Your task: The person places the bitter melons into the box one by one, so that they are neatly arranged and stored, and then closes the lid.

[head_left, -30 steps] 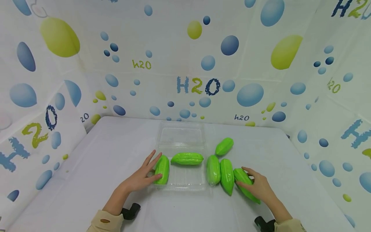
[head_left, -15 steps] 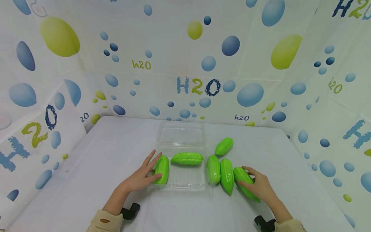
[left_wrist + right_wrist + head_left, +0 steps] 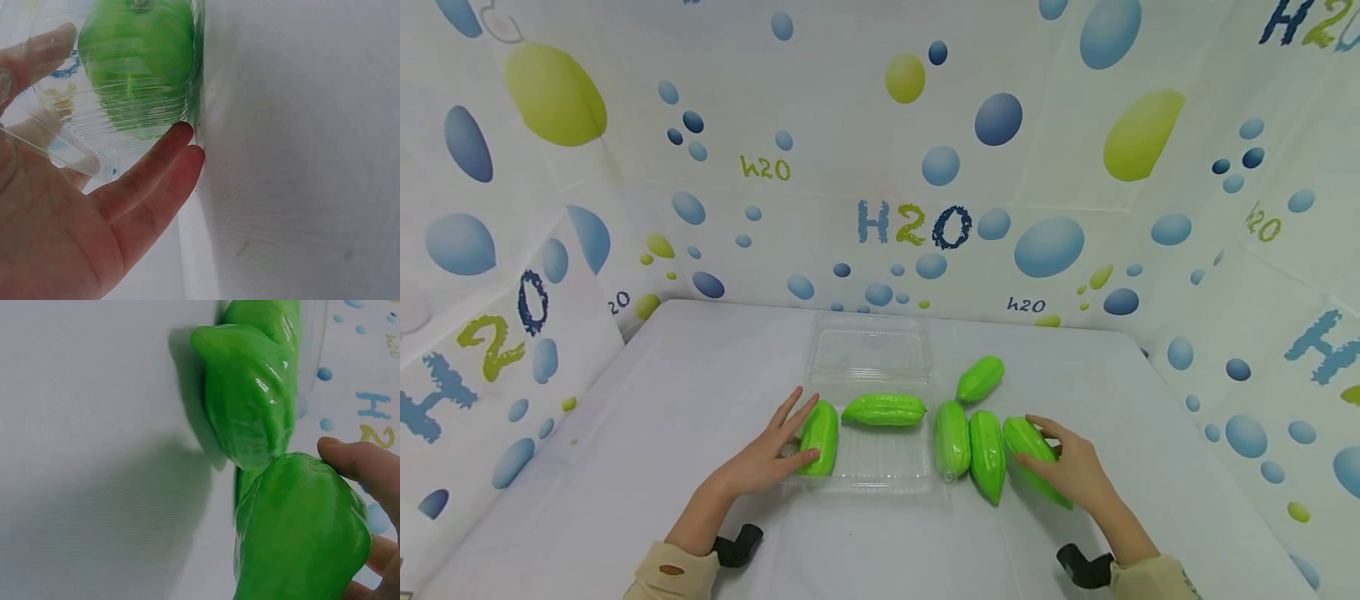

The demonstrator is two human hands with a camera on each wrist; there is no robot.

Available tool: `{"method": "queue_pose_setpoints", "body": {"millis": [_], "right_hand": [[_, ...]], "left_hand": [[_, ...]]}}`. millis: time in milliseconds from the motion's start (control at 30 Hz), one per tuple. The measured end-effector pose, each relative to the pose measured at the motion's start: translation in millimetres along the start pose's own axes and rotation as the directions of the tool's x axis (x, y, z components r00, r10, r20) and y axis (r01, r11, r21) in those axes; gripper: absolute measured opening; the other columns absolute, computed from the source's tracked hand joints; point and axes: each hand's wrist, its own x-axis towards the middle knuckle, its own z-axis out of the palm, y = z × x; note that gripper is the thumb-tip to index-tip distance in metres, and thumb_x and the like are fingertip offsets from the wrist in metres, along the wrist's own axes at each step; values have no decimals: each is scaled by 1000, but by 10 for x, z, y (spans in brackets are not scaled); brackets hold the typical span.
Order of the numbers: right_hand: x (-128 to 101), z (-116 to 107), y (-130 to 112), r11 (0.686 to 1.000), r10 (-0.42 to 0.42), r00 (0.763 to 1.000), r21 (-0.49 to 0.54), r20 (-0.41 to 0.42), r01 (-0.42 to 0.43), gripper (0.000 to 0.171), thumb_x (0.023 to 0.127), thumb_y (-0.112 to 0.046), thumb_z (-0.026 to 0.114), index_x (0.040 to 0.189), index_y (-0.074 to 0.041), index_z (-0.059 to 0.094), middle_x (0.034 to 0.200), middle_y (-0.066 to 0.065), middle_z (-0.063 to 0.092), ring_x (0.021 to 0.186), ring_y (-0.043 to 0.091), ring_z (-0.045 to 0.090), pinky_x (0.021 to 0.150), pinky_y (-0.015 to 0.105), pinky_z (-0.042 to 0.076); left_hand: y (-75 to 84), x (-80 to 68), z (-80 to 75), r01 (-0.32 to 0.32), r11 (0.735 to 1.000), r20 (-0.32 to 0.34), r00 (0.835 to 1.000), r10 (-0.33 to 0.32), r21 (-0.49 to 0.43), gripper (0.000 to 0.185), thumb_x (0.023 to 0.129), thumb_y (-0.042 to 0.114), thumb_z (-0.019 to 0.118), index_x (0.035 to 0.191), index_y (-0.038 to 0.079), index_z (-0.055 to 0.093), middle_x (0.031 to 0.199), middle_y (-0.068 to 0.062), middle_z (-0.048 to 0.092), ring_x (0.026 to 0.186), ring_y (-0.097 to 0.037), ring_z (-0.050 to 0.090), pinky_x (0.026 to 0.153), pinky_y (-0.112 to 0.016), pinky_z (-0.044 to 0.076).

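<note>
From the head view, six glossy green bitter gourds, ridged and tapered at both ends, lie on a smooth white table point(image 3: 625, 467) around a clear plastic clamshell box point(image 3: 871, 350) near the table's middle. One gourd point(image 3: 820, 437) lies in the box's left side, another point(image 3: 884, 410) crosswise at its far side. The left hand point(image 3: 767, 454) rests flat, fingers straight, against the box's left wall. The right hand point(image 3: 1071, 471) curls its fingers around the rightmost gourd point(image 3: 1026, 446), toward the table's right edge.

In the left wrist view, the left hand's straight fingers point(image 3: 156, 181) press the ribbed transparent wall, the green gourd point(image 3: 140, 62) behind it.

In the right wrist view, the right hand's thumb point(image 3: 359, 462) and fingers clasp the waxy gourd point(image 3: 300, 531), with a neighbouring gourd point(image 3: 250, 394) just beside it.
</note>
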Motion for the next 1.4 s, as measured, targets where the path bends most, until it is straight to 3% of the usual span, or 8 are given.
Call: {"method": "queue_pose_setpoints", "body": {"millis": [367, 1400], "right_hand": [[49, -52, -70, 999, -34, 999, -2, -11, 34, 60, 79, -27, 72, 128, -1, 50, 113, 25, 56, 87, 31, 61, 68, 40, 50], [215, 18, -335, 996, -81, 997, 49, 0, 81, 58, 79, -29, 72, 126, -3, 53, 112, 19, 57, 87, 28, 60, 63, 32, 51]], "left_hand": [[-26, 2, 6, 6, 1000, 1, 1000, -6, 5, 75, 91, 33, 56, 148, 15, 11, 151, -16, -7, 132, -46, 15, 89, -58, 37], [-6, -9, -5, 9, 1000, 3, 1000, -9, -2, 75, 91, 33, 56, 148, 11, 12, 151, -16, -7, 132, -46, 14, 91, -58, 36]]}}
